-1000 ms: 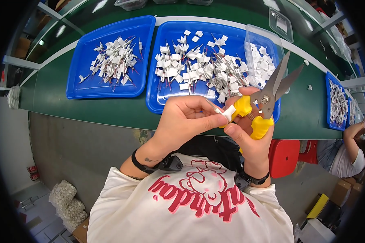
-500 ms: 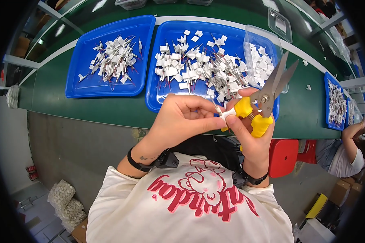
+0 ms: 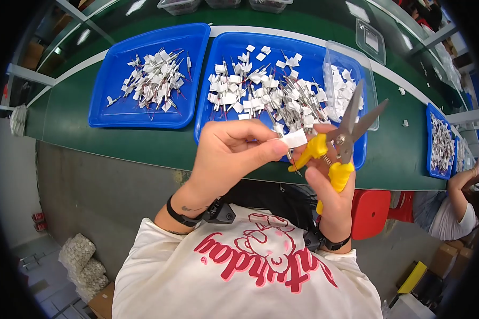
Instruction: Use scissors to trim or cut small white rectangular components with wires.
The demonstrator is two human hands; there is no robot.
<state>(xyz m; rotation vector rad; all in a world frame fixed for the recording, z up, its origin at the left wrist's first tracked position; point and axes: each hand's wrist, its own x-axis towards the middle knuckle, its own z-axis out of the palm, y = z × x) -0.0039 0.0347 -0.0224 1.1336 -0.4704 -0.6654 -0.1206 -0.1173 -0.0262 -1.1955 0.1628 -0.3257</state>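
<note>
Between the thumb and fingers of my left hand is a thin wired part with a white tag; the tag sticks out to the right and dark and red wire ends hang below it. Yellow-handled shears rest in my right hand, blades spread and pointing up and away. The right thumb stands off the tag, and the right fingers are partly hidden behind the handles. Just beyond both hands, a blue tray holds a heap of similar tagged parts.
Another blue tray of tagged parts lies to the left. A clear plastic box with white tags overlaps the middle tray's right side. A blue tray is farther right, near another person's arm. A red stool stands below the table edge.
My right thumb has let go of the white tag and moved down and away. The tag now shows in full, held by the left hand alone. The shears have dipped slightly.
</note>
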